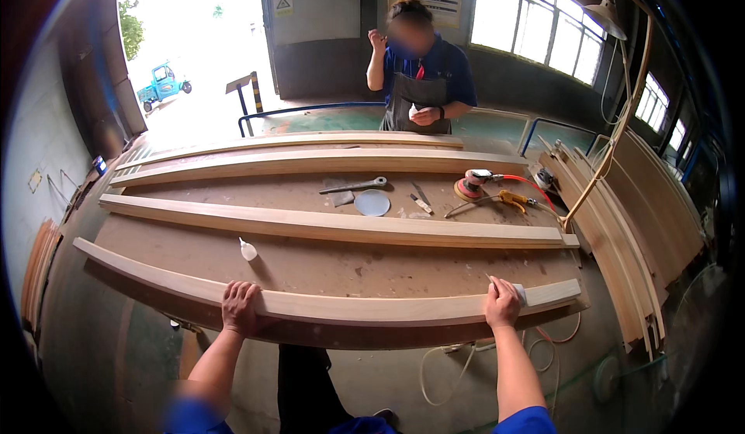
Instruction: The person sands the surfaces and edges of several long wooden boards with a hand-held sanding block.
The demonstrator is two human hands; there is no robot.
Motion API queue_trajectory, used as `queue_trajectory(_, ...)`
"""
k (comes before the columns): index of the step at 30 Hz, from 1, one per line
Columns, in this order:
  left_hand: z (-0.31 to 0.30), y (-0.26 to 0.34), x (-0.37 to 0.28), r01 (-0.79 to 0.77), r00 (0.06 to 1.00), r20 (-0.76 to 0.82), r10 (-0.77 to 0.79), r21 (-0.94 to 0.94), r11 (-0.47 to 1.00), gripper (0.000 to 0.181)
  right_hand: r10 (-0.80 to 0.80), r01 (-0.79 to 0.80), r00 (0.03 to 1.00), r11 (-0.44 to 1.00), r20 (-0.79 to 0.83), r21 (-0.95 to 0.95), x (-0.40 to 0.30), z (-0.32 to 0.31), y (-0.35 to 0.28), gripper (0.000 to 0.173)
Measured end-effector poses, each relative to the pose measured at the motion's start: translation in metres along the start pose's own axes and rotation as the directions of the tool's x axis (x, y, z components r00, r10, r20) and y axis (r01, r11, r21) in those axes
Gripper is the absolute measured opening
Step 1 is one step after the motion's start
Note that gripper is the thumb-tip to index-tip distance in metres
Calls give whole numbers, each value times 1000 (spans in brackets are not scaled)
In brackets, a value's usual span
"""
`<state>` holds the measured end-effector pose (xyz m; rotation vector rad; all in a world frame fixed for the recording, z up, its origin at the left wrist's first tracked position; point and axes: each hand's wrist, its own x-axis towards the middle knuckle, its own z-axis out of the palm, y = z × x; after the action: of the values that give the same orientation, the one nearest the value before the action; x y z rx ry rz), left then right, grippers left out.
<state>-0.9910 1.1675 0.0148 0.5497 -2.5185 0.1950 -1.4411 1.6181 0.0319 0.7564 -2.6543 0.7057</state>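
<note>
A long pale wooden beam [372,310] lies along the near edge of the workbench. My left hand [238,307] grips it left of centre, with the fingers over its top. Towards its right end, my right hand [503,303] rests on the wood, holding a thin pointed tool [490,278] whose exact kind is hard to tell. A small whitish piece [520,294] shows beside those fingers, partly hidden by them. Behind the beam, to the left, a white squeeze bottle [248,251] with a nozzle stands upright on the bench.
More beams [332,220] lie across the workbench [361,265]. Between them are a ratchet wrench [355,186], a round disc [372,203], an orbital sander [470,185] and a yellow air blow gun [514,200]. Opposite stands a co-worker [422,79] holding a small bottle. Boards [605,224] lean at right.
</note>
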Motion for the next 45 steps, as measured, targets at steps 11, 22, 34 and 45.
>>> queue_trajectory(11,-4,2,2,20,1000,6,-19,-22,1000,90,-38,37,999,999,-18,-31,1,0,4,24)
queue_trajectory(22,-3,1,0,19,1000,17,-19,-13,1000,91,6,-6,1000,999,-8,-39,0,6,8,24)
queue_trajectory(34,-5,4,3,0,1000,-14,-1,-22,1000,91,-1,0,1000,999,-31,-34,1,6,11,23)
queue_trajectory(45,-6,3,10,-30,999,-32,30,-16,999,89,-79,78,994,997,-78,-14,4,4,9,23)
